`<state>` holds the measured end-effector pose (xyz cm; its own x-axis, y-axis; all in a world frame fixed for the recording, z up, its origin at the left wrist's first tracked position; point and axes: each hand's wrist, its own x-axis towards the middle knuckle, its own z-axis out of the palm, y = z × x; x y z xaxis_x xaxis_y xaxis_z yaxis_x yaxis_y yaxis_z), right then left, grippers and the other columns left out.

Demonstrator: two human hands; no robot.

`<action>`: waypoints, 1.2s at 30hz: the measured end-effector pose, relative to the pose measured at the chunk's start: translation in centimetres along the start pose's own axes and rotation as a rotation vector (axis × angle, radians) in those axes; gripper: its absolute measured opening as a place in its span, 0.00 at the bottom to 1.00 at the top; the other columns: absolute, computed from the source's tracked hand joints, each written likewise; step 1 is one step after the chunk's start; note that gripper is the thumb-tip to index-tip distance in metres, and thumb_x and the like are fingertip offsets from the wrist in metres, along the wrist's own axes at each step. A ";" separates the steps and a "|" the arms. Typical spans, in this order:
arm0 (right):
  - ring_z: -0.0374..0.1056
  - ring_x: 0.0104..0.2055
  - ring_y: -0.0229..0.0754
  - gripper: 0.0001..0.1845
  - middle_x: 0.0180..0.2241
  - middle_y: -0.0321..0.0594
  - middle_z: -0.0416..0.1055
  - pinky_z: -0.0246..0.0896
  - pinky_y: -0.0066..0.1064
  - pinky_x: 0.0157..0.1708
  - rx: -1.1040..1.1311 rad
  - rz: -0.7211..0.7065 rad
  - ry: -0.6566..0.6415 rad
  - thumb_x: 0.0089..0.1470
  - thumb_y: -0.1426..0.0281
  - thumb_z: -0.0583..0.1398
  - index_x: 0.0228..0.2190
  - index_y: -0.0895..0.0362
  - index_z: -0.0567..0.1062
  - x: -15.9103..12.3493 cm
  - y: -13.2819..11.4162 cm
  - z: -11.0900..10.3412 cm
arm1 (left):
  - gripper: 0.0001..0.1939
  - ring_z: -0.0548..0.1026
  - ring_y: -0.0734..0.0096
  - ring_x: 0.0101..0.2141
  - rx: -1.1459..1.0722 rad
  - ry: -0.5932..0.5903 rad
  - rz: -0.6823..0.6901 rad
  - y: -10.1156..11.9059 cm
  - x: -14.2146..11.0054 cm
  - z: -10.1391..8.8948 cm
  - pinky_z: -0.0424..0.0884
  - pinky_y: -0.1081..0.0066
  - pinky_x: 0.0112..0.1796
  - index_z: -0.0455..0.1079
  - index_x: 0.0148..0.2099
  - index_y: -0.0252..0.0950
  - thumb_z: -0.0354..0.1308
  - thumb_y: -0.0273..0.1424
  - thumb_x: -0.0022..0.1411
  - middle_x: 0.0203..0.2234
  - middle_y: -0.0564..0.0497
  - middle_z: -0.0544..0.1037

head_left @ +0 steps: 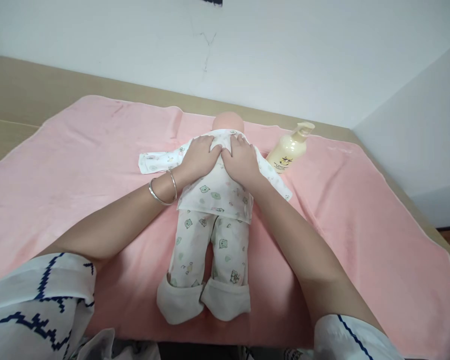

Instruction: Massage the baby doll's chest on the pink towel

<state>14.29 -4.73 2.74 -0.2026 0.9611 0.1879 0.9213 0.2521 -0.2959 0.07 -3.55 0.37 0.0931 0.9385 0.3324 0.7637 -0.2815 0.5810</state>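
A baby doll [228,121] lies on a pink blanket [108,135], its head toward the wall and its feet toward me. It wears a white printed top [215,197] and matching trousers [228,250] with folded cuffs. On the left of the upper torso, my left hand [200,155] lies flat with fingers stretched out; a silver bangle circles that wrist. My right hand [243,160] rests flat on the other side, its thumb meeting the left thumb near the middle. Both palms are hidden against the cloth. The doll's face is not visible.
A cream pump bottle [289,147] lies tilted on the blanket beside the doll's right-hand sleeve. The blanket covers most of a wooden surface [26,85], which runs back to a white wall [135,45].
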 end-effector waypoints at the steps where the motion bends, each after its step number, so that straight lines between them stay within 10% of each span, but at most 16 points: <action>1: 0.52 0.80 0.61 0.33 0.75 0.63 0.58 0.45 0.59 0.79 0.026 0.002 -0.002 0.71 0.65 0.49 0.70 0.70 0.64 0.3 0.3 0.1 | 0.25 0.77 0.46 0.59 0.005 0.017 0.012 -0.1 0.0 0.2 0.69 0.49 0.66 0.77 0.58 0.27 0.45 0.36 0.73 0.57 0.33 0.81; 8: 0.38 0.84 0.58 0.37 0.81 0.50 0.46 0.35 0.69 0.79 0.085 0.047 0.243 0.64 0.70 0.50 0.73 0.57 0.62 -0.3 0.4 0.6 | 0.30 0.75 0.49 0.64 -0.110 0.122 0.006 -1.0 -0.3 1.1 0.66 0.51 0.70 0.75 0.63 0.26 0.40 0.38 0.76 0.62 0.34 0.79; 21: 0.42 0.83 0.62 0.36 0.81 0.53 0.45 0.40 0.67 0.79 -0.023 -0.078 -0.083 0.70 0.64 0.50 0.75 0.58 0.59 -1.8 -1.6 -0.8 | 0.31 0.77 0.56 0.59 -0.188 0.142 0.053 -1.8 -0.5 1.3 0.69 0.56 0.67 0.76 0.51 0.37 0.33 0.43 0.81 0.53 0.38 0.83; 26: 0.28 0.85 0.62 0.37 0.82 0.47 0.36 0.23 0.69 0.80 -0.137 -0.117 0.236 0.71 0.66 0.49 0.77 0.56 0.55 -3.6 -3.1 -0.8 | 0.28 0.79 0.59 0.50 -0.247 0.109 0.064 -1.7 -0.7 1.0 0.73 0.55 0.60 0.75 0.49 0.38 0.35 0.45 0.81 0.48 0.41 0.83; 32: 0.34 0.84 0.62 0.33 0.81 0.50 0.43 0.34 0.69 0.80 -0.042 -0.095 -0.099 0.76 0.62 0.44 0.75 0.57 0.61 -3.6 -3.2 -0.8 | 0.22 0.79 0.60 0.53 -0.373 0.166 -0.069 -1.7 -0.8 1.2 0.74 0.58 0.60 0.72 0.49 0.37 0.38 0.39 0.80 0.51 0.41 0.83; 36: 0.27 0.85 0.62 0.36 0.82 0.50 0.36 0.29 0.68 0.80 -0.084 -0.100 0.109 0.74 0.64 0.49 0.77 0.57 0.55 -3.7 -2.8 -1.0 | 0.22 0.79 0.59 0.53 -0.345 0.192 -0.096 -1.7 -0.9 1.2 0.73 0.59 0.60 0.73 0.47 0.38 0.39 0.40 0.80 0.50 0.41 0.84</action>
<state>12.77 -9.07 3.87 -0.2622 0.9124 0.3144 0.9237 0.3316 -0.1919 -0.52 -3.66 -1.81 -0.1146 0.9185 0.3784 0.5007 -0.2756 0.8205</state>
